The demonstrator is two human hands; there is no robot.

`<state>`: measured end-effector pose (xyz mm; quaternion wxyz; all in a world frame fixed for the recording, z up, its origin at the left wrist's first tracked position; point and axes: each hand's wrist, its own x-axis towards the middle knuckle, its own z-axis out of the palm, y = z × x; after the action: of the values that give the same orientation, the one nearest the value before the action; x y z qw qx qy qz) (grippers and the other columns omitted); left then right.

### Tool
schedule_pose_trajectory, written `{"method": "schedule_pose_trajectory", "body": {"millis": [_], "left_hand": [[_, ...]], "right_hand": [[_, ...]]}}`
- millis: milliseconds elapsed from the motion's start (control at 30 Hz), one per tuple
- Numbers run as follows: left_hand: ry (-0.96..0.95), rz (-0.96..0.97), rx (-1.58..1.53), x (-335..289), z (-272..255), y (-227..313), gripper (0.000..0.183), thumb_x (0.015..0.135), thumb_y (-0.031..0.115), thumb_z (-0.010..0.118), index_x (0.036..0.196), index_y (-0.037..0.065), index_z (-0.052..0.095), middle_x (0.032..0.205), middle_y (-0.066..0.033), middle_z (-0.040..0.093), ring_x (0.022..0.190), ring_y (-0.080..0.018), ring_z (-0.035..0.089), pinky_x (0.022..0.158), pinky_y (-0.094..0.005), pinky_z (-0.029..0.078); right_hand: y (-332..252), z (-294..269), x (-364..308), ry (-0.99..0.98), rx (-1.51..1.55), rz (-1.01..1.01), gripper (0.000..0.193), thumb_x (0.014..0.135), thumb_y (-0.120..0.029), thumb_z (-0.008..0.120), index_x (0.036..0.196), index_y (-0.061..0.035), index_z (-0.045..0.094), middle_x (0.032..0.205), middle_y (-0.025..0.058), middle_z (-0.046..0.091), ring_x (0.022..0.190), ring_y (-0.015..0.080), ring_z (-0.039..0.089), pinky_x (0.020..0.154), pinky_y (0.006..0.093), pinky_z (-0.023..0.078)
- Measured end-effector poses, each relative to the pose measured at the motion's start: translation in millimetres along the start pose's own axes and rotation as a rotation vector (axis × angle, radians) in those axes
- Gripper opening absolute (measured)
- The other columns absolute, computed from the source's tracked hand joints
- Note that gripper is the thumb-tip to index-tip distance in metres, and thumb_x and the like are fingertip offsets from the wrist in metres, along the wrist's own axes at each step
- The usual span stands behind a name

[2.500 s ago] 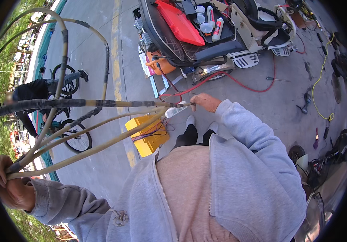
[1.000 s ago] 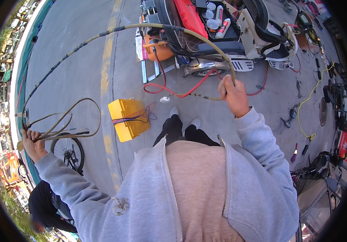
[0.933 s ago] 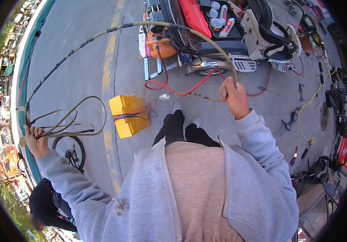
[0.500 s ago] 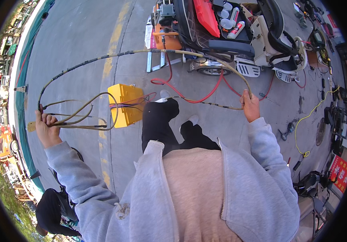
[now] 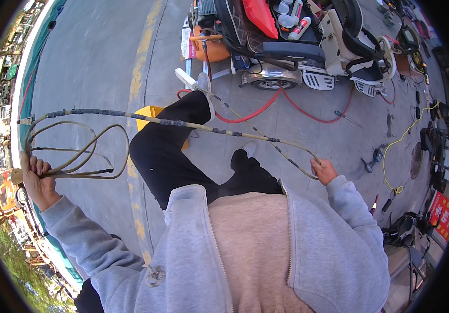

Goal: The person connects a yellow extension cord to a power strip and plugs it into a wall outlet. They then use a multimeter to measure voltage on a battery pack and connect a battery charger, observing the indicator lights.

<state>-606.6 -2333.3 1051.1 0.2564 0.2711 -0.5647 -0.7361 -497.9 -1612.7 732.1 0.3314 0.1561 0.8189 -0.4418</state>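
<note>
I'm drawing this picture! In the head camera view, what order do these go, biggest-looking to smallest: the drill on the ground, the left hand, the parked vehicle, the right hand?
Parked vehicle
Left hand
Right hand
Drill
Looks only, not true sizes.

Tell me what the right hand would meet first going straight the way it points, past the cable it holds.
Past the cable, the right hand would probably meet the red hose first, though depth is unclear and it might pass above.
</note>
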Motion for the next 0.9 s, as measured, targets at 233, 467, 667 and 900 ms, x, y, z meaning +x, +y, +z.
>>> {"method": "schedule_pose_trajectory", "body": {"millis": [233, 467, 667, 900], "left_hand": [[-0.093, -0.062, -0.07, 19.9, 12.3, -6.8, 0.02, 0.099, 0.026, 0.055, 0.093, 0.007, 0.055, 0.056, 0.005, 0.028, 0.044, -0.0054, 0.022, 0.041, -0.0207, 0.023], [-0.157, 0.018, -0.153, 52.9, 59.1, -11.4, 0.025, 0.1, 0.026, 0.053, 0.107, 0.002, 0.058, 0.056, 0.005, 0.025, 0.044, -0.0049, 0.021, 0.041, -0.0197, 0.022], [-0.673, -0.134, -0.251, 48.4, 105.4, -14.4, 0.034, 0.103, 0.024, 0.045, 0.122, -0.002, 0.054, 0.059, 0.0045, 0.026, 0.047, -0.0042, 0.021, 0.042, -0.0198, 0.023], [-0.987, -0.303, -0.306, -37.4, 209.7, -89.0, 0.027, 0.104, 0.03, 0.041, 0.09, 0.007, 0.044, 0.057, 0.0044, 0.026, 0.044, -0.0043, 0.019, 0.039, -0.0203, 0.021]], "right_hand": [[-11.3, -19.0, -81.2, 0.114, 0.027, -0.029, 0.042, 0.096, -0.03, 0.052, 0.064, -0.0038, 0.052, 0.057, 0.001, 0.046, 0.054, 0.0125, 0.042, 0.053, 0.0319, 0.037], [-74.7, -52.9, -120.8, 0.578, 0.41, -0.196, 0.034, 0.097, -0.025, 0.056, 0.069, -0.0047, 0.055, 0.061, -0.0034, 0.049, 0.054, 0.005, 0.039, 0.049, 0.0245, 0.031], [-93.7, -40.6, -166.3, 0.893, 0.598, -0.272, 0.024, 0.093, -0.022, 0.063, 0.077, -0.005, 0.059, 0.063, -0.0068, 0.048, 0.055, 0.0021, 0.036, 0.048, 0.0219, 0.028], [-86.6, -29.9, -257.4, 1.395, 0.548, -0.205, 0.018, 0.092, -0.017, 0.064, 0.082, -0.0023, 0.062, 0.069, -0.0073, 0.05, 0.061, 0.0023, 0.038, 0.054, 0.0208, 0.03]]}}
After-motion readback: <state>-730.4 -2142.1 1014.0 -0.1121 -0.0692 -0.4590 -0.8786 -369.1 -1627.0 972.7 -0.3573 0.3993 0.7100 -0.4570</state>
